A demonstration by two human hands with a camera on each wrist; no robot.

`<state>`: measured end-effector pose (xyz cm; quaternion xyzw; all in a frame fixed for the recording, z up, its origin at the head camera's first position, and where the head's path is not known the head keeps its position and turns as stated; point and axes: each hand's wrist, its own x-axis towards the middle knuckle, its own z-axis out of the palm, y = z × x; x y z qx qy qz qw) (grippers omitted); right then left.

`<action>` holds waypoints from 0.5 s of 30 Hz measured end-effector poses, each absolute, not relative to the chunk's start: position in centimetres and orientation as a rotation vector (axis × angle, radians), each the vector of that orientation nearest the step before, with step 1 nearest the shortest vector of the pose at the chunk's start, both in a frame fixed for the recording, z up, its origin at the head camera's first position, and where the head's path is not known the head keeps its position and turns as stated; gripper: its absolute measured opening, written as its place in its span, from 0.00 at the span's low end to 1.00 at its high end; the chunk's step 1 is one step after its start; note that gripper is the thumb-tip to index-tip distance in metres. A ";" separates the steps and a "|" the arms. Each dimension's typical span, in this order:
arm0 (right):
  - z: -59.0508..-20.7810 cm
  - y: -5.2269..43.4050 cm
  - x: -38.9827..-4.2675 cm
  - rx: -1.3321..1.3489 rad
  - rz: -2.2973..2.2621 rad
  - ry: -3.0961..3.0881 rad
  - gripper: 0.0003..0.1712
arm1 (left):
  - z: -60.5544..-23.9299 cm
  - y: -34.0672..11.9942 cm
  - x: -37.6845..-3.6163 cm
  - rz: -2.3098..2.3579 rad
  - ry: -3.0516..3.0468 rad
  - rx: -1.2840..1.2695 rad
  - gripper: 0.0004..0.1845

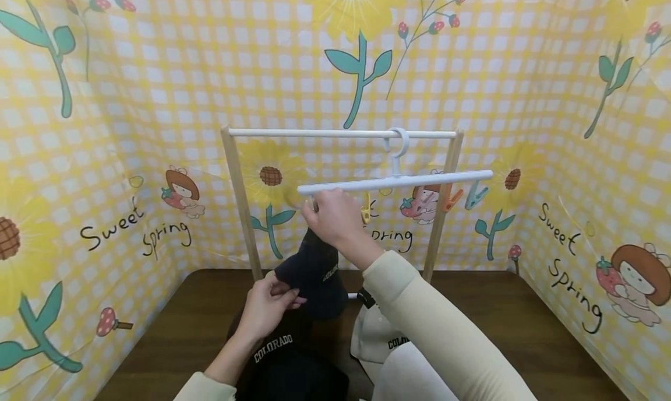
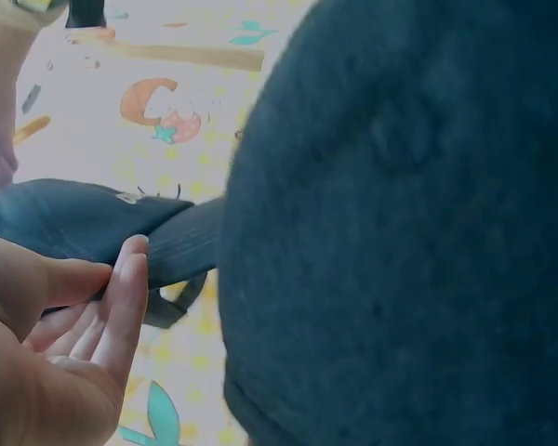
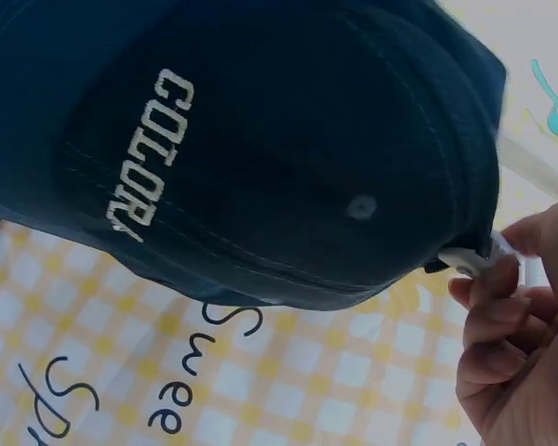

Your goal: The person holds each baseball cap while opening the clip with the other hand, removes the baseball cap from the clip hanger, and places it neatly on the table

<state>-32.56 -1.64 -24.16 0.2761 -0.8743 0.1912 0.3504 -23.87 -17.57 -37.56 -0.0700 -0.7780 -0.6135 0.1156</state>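
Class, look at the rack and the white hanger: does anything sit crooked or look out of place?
Yes. The white plastic hanger tilts on the wooden rack's white rail, its left end lower, where the right hand clips up the dark navy cap.

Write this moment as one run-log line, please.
right hand: pinches clip at hanger | left hand: holds navy cap | rack: upright

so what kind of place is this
Probably a staged tabletop set, not a real room: printed yellow gingham backdrop on three sides, a small wooden rack with a white hanger on a dark table.
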 end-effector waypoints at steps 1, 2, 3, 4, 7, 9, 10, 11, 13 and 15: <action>-24.1 -1.6 -32.6 0.727 0.531 -2.261 0.31 | -37.7 -17.7 -24.0 -1.806 -2.283 -0.198 0.07; -24.0 -1.6 -32.6 0.738 0.565 -2.256 0.30 | -37.7 -17.9 -24.0 -1.813 -2.291 -0.192 0.07; -24.0 -1.6 -32.6 0.746 0.589 -2.252 0.30 | -37.8 -18.0 -24.1 -1.816 -2.305 -0.194 0.07; -23.9 -1.5 -32.6 0.749 0.613 -2.247 0.30 | -37.9 -18.2 -24.2 -1.813 -2.331 -0.203 0.06; -23.7 -1.3 -32.6 0.739 0.660 -2.243 0.31 | -38.3 -18.5 -24.4 -1.812 -2.424 -0.251 0.02; -23.5 -1.1 -32.6 0.732 0.696 -2.253 0.31 | -38.5 -18.7 -24.5 -1.821 -2.488 -0.290 0.02; -23.5 -1.0 -32.5 0.732 0.716 -2.261 0.30 | -38.7 -18.7 -24.6 -1.829 -2.518 -0.301 0.03; -23.4 -1.0 -32.5 0.734 0.734 -2.274 0.29 | -38.8 -18.7 -24.7 -1.836 -2.540 -0.304 0.02; -23.4 -0.8 -32.3 0.740 0.758 -2.312 0.27 | -38.9 -18.6 -25.0 -1.817 -2.574 -0.279 0.05; -23.4 -0.4 -31.8 0.743 0.759 -2.358 0.23 | -38.9 -18.4 -25.3 -1.776 -2.620 -0.239 0.13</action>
